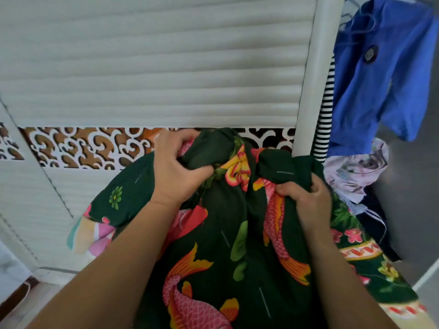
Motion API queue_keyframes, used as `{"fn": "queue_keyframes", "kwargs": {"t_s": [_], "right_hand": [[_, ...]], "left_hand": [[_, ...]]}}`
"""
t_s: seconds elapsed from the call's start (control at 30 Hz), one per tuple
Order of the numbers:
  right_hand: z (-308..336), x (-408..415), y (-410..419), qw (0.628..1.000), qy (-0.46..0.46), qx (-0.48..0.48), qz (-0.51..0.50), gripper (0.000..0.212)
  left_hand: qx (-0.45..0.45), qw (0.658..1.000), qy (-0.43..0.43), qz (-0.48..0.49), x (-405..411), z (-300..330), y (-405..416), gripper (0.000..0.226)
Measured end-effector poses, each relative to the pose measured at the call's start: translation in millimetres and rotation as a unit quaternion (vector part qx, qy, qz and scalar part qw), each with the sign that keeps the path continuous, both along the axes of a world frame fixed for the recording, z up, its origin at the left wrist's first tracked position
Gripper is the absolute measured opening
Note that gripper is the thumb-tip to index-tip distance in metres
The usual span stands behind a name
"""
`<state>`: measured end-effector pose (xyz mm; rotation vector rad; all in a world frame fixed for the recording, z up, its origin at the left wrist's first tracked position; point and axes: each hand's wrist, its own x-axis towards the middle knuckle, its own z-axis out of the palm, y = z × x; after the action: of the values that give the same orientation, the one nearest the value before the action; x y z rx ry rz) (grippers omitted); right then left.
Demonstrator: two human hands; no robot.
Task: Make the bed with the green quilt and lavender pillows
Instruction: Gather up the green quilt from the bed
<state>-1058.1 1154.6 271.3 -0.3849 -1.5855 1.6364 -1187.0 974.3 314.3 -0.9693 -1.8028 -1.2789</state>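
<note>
While bunched high against a white ribbed panel (154, 67), dark green quilt (213, 257) with pink fish and flowers, filling the lower centre. Left hand (177, 169) clamped on a gathered fold near the top. Right hand (308, 198) apart from it, fingers curled into cloth on the quilt's right side. Farther right, blue shirt (384, 74) hanging above crumpled pale clothes (354, 172).

Beyond the hands I see a ribbed white panel (154, 67) above a scrollwork band (83, 148); right of them hang a blue shirt (384, 74) and striped cloth (326, 110).
</note>
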Motion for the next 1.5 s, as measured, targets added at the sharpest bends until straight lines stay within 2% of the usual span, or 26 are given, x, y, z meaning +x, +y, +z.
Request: {"fn": "queue_keyframes", "kwargs": {"t_s": [0.13,0.37,0.5,0.63,0.73,0.83,0.9,1.03,1.13,1.2,1.33,1.4,1.5], "right_hand": [[-46.1,-39.4,20.8,0.999,-0.034,-0.007,0.022,0.032],[-107.2,-67.6,33.3,0.995,-0.068,0.019,0.078,0.051],[-127.1,-71.2,30.0,0.993,-0.085,0.037,0.077,0.058],[-144.3,-64.3,24.2,0.991,-0.106,0.041,0.074,0.056],[-157.0,-51.9,18.3,0.988,-0.129,0.052,0.065,0.061],[-168.9,-35.5,7.0,0.985,-0.153,0.050,0.061,0.058],[-177.3,-26.9,-3.4,0.981,-0.178,0.049,0.057,0.062],[-189.6,-9.4,-23.1,0.966,-0.241,0.056,0.072,0.073],[-200.5,4.1,-33.7,0.943,-0.306,0.115,0.069,0.071],[-210.0,12.9,-35.7,0.914,-0.366,0.167,0.056,0.067],[-229.8,26.2,-39.4,0.805,-0.530,0.264,0.040,0.079],[-236.6,30.1,-41.4,0.767,-0.581,0.268,0.043,0.081],[-246.1,31.6,-41.0,0.735,-0.634,0.230,0.069,0.085]], "left_hand": [[-0.051,0.997,-0.018,0.057,-32.0,-60.5,9.4,0.051],[-0.096,0.979,-0.140,0.117,-44.7,-155.6,4.6,0.054],[-0.107,0.963,-0.198,0.147,-40.5,-175.8,-1.4,0.068],[-0.125,0.941,-0.282,0.137,-26.7,-183.2,-11.5,0.096],[-0.142,0.922,-0.336,0.132,-11.2,-191.7,-22.2,0.101],[-0.204,0.899,-0.365,0.131,3.6,-202.8,-35.8,0.101],[-0.250,0.884,-0.374,0.126,12.5,-207.7,-48.0,0.099],[-0.348,0.829,-0.419,0.124,23.4,-220.1,-70.4,0.104],[-0.383,0.806,-0.440,0.100,29.5,-230.2,-86.6,0.108],[-0.398,0.800,-0.443,0.076,34.3,-236.6,-91.7,0.108],[-0.434,0.778,-0.454,0.030,44.0,-248.1,-96.8,0.108],[-0.459,0.760,-0.460,0.009,49.8,-252.8,-97.4,0.109],[-0.491,0.737,-0.464,-0.014,55.2,-259.2,-96.7,0.110]]}}
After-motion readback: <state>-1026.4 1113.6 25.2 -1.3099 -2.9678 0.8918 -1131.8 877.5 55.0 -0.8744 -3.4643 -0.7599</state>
